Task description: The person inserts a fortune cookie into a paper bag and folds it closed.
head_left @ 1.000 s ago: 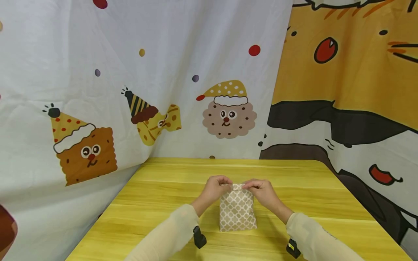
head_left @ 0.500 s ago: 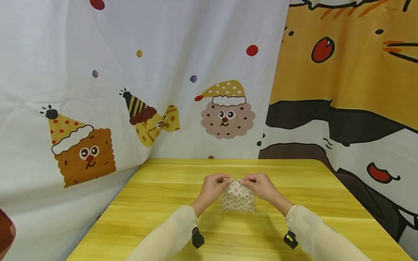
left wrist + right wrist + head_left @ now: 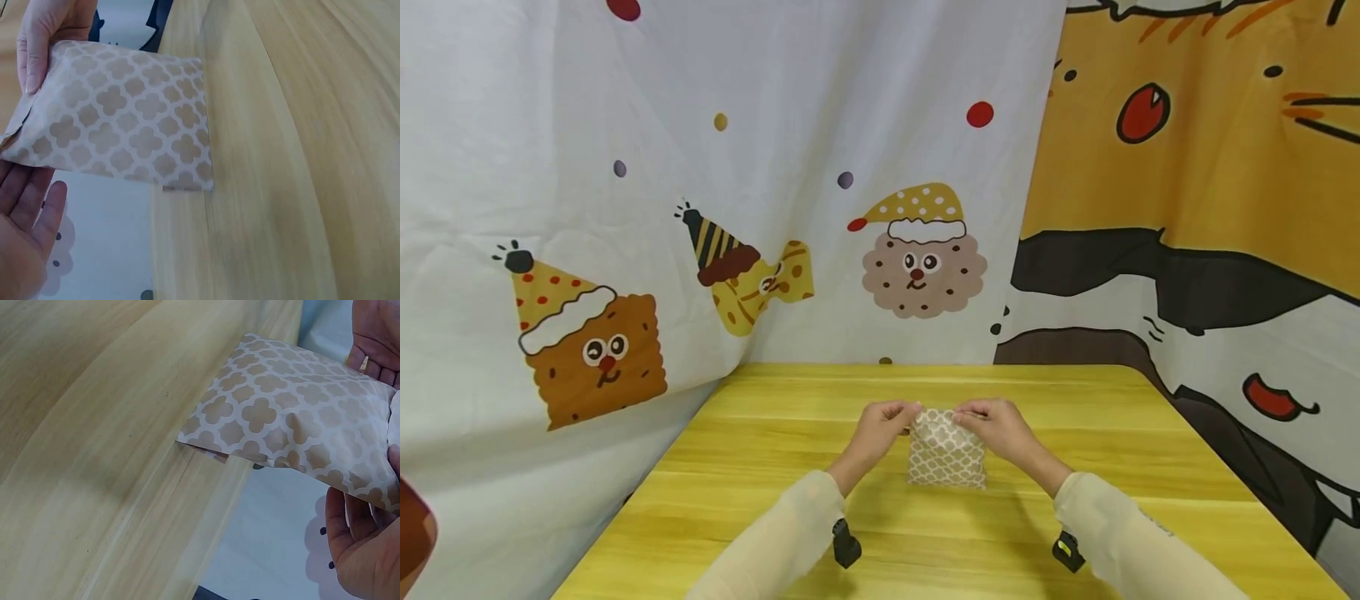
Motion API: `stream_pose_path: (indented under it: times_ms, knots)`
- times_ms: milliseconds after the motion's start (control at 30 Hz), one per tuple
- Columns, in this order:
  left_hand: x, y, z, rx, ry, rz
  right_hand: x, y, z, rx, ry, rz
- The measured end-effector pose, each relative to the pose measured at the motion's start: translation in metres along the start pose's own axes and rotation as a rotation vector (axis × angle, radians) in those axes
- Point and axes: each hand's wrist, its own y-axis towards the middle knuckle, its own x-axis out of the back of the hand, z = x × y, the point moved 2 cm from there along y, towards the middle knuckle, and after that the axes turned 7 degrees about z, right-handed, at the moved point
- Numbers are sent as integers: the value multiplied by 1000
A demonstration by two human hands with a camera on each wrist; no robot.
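A small paper bag (image 3: 947,454), beige with a white quatrefoil pattern, is held up by its top edge over the middle of the table. At its top left corner, my left hand (image 3: 882,429) has its fingertips pinched together on the edge. My right hand (image 3: 1000,427) grips the top right corner between thumb and fingers. In the left wrist view, the bag (image 3: 131,119) has a dark slit along its top edge, beside the thumb of my right hand (image 3: 53,31). Whether its lower edge touches the table cannot be told. The bag's contents are hidden.
The wood-grain table (image 3: 760,467) stretches out around the bag. A white curtain (image 3: 805,100) with printed cartoon biscuits hangs behind it, and an orange cartoon animal print (image 3: 1210,150) fills the right side. Black devices (image 3: 846,543) sit at both wrists.
The bag stood taller, facing me; it has tilted and looks shorter, its lower edge farther from me. Most recently my left hand has shifted slightly left along the corner; my right hand stays nearly still.
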Motion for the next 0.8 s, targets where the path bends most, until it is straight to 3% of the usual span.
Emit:
stream_pose_path:
  times_ms: [133, 333, 600, 800]
  knots:
    - [1, -1, 0, -13, 109, 12, 1, -1, -1, -1, 17, 6]
    - [1, -1, -1, -11, 135, 36, 2, -1, 0, -10, 10, 13]
    - [-9, 11, -13, -18, 262, 15, -3, 3, 6, 65, -25, 34]
    - [-17, 14, -17, -102, 447, -25, -10, 5, 19, 73, -99, -15]
